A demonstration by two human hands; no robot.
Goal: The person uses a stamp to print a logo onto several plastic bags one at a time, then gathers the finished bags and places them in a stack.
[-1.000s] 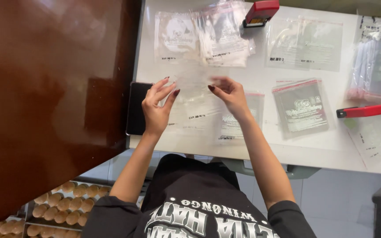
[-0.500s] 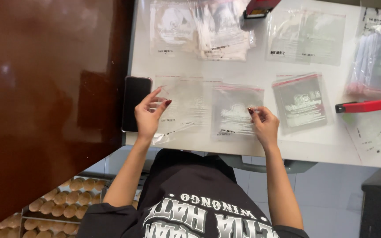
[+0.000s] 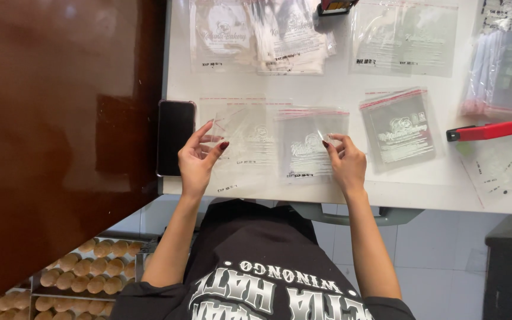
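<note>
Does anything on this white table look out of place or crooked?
Mostly no. Only the black phone lies at the table's left edge, beside the left hand, and the top bag pile is untidy.

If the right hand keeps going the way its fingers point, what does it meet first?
The right hand points up and slightly left across the table, so it probably first meets the clear printed bag its fingers already touch.
</note>
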